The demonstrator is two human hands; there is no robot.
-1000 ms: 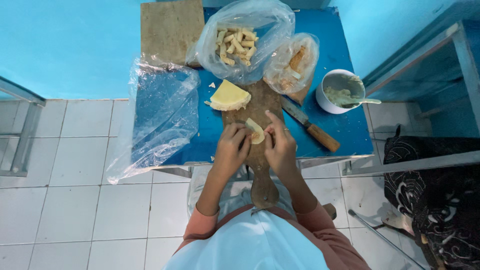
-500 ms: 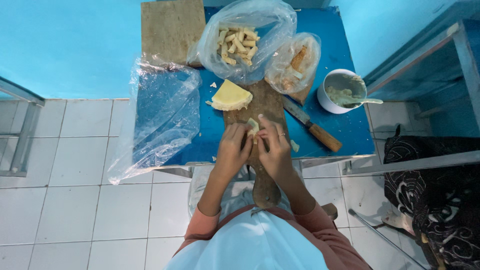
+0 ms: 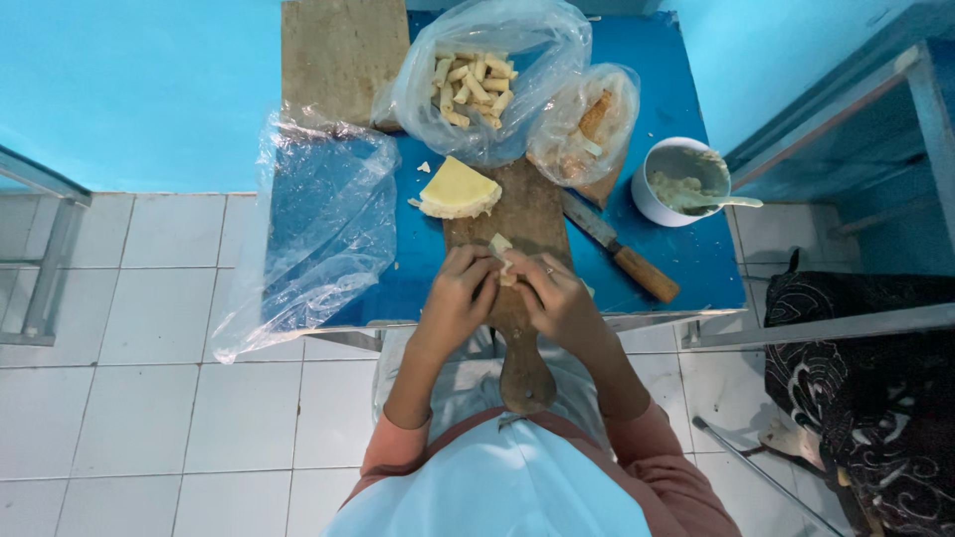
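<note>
Hands | left hand and right hand now pinching wrapper together over board; a second ago, wrapper lying flatter | stack, knife staying put

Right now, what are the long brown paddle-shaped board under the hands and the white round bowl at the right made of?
The long brown paddle-shaped board looks like bare, unvarnished wood: matte, worn and darkened, with a rounded handle end. The white round bowl looks like glazed ceramic or enamel; its smooth, even white rim suggests that, but plastic cannot be ruled out. Both the left hand and right hand pinch a small pale wrapper, seemingly soft dough.
</note>
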